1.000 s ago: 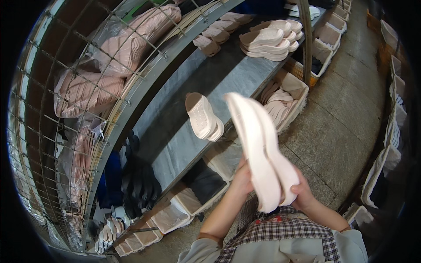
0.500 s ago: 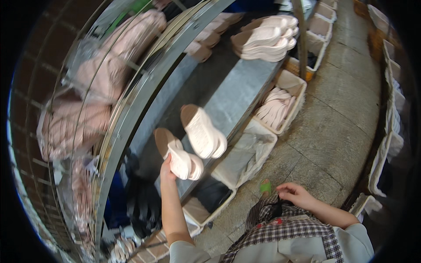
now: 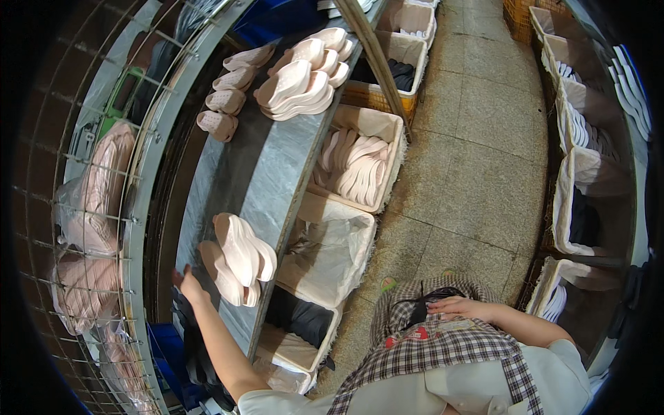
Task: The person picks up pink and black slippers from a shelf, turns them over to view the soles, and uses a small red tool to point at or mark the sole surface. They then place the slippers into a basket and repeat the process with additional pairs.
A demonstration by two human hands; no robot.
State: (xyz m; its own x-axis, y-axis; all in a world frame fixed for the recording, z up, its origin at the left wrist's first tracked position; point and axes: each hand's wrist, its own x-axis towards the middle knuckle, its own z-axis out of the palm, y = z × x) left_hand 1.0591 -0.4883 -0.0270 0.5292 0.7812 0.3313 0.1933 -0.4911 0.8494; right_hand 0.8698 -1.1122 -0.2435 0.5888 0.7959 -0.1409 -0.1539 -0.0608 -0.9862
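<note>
Right hand (image 3: 460, 306) rests flat and empty against the checked apron (image 3: 443, 346) at the waist. Left hand (image 3: 187, 282) reaches out with loose, open fingers, holding nothing, onto the long grey metal bench (image 3: 266, 173), just beside the pair of pale pink foam sandal soles (image 3: 238, 256) lying stacked there. Below the bench edge sits a white fabric-lined bin (image 3: 332, 252). Further along, a heap of pale pink soles (image 3: 301, 79).

Single head view looked steeply down from above the person's chest, fisheye-bent, close to the grey surface (image 3: 259, 173) on the left, floor (image 3: 477, 159) on the right.
</note>
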